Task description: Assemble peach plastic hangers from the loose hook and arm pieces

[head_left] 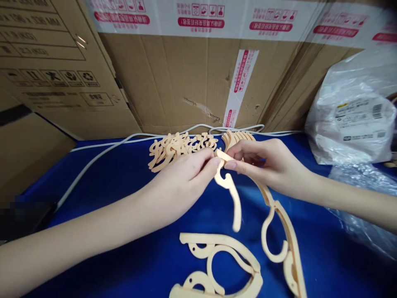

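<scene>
I see a small, cream, curved plastic hook (237, 207) dangling at the left hand (192, 174)'s pinching fingertips, over the blue-covered counter (124, 273). The right hand (269, 165) pinches a short cream plastic strip (223, 156) beside it (whether they're joined, I can't tell). Near lie two cream plastic hangers (228, 240), apparently assembled; far, a loose heap of cream plastic pieces (173, 150) and a row of curved cream arms (238, 136) seem unjoined.

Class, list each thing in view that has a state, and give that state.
Left hand: pinching hook
Right hand: pinching strip
Hook: held, long end hanging down
Front hanger: folded, partly out of view
Right hanger: unfolded, partly hidden
Pile: loosely heaped
Cable: loose, curving
Bag: crumpled
Middle box: taped, scuffed
Left box: stapled
</scene>
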